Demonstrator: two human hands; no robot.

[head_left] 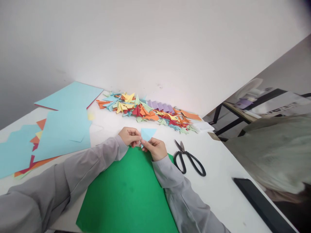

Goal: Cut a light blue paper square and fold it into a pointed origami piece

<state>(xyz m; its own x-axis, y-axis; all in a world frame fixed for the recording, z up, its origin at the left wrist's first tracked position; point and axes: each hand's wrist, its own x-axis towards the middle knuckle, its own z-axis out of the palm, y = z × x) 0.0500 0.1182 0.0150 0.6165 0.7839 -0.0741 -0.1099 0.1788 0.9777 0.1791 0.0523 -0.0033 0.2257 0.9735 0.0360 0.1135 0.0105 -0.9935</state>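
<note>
A small light-blue piece of folded paper is held up between my two hands, just beyond the far edge of a green sheet. My left hand pinches its left lower edge, fingers curled. From the right, my right hand grips it with the thumb laid across the front. The paper has a pointed, triangular outline; its lower part is hidden by my fingers. Black-handled scissors lie with blades apart to the right of my right hand.
Many small folded paper planes in mixed colours lie heaped along the wall. Large light-blue sheets and coloured scraps cover the left side. A black flat object lies at the right edge. Beyond the table are a shelf frame and greenish cloth.
</note>
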